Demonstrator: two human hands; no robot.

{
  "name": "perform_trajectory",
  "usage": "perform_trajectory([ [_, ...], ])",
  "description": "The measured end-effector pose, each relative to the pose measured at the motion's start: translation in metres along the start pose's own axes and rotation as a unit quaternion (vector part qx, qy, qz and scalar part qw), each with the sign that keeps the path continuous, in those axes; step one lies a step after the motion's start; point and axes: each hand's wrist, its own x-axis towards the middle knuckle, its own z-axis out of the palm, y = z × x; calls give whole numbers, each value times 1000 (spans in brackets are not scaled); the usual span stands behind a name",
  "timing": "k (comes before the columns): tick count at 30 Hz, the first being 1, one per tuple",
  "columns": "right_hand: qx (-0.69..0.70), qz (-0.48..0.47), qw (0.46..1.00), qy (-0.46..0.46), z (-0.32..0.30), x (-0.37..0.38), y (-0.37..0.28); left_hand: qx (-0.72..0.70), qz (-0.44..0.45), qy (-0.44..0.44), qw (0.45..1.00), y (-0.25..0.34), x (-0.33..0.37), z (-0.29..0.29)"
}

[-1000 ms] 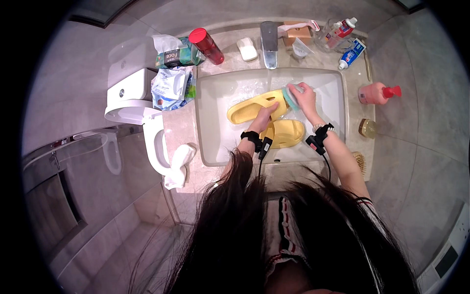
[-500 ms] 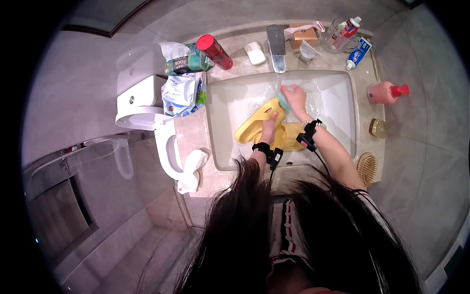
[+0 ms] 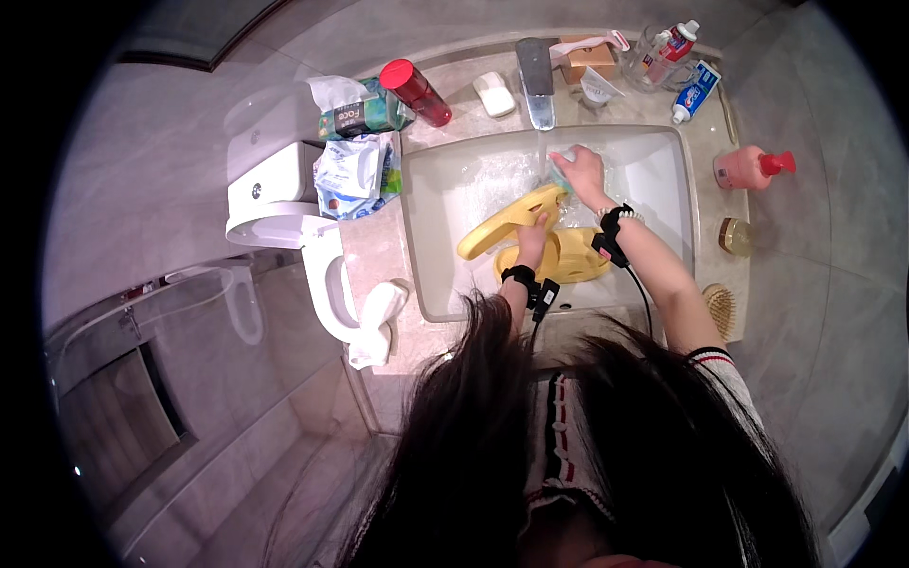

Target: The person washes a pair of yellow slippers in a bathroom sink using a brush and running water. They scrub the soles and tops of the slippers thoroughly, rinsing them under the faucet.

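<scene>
Inside the white sink [image 3: 431, 275], my left hand [image 3: 532, 244] is closed round a yellow slipper [image 3: 492, 234], holding it tilted with one end toward the tap. My right hand [image 3: 584, 174] grips a small pale-green scrub brush [image 3: 559, 176] against the far end of that slipper, close under the running tap [image 3: 538, 85]. Its fingers hide much of the brush. A second yellow slipper [image 3: 579, 257] lies on the sink bottom, partly behind my left hand. Splashing water spreads round the far part of the sink.
Behind the sink stand a red bottle [image 3: 417, 93], white soap [image 3: 493, 95], a small box [image 3: 587, 64] and a glass mug [image 3: 644, 62]. A pink pump bottle [image 3: 745, 168], a jar [image 3: 734, 237] and a hairbrush [image 3: 721, 310] line the right. Wipes [image 3: 352, 177] and a white cloth [image 3: 379, 322] lie left.
The held slipper has shifted slightly right and away from me, its far end nearer the tap stream. My right hand has moved a little right and farther away with the scrub brush.
</scene>
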Motion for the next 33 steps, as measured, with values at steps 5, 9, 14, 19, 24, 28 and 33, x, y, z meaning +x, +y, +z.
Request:
perform_trajectory([
  [5, 56, -44, 997, -9, 19, -40, -12, -40, -47, 21, 998, 0, -8, -2],
  [9, 35, 1, 999, 38, 5, -20, 14, -19, 11, 5, 1000, 1, -5, -2],
  [14, 115, -10, 993, 24, 24, -44, -13, -46, -96, -17, 994, 27, -12, -12],
  [19, 22, 42, 997, 58, 6, -20, 31, -114, -105, -60, 986, 38, -21, -11],
  [24, 94, 132, 981, 109, -21, -29, 50, -154, -149, -16, 977, 53, -9, -19],
  [28, 185, 149, 963, 129, -18, -33, 47, -188, -96, -64, 975, 68, -13, -19],
  [33, 169, -4, 978, 120, -11, -49, -11, -127, -69, 11, 989, 89, -29, 0],
])
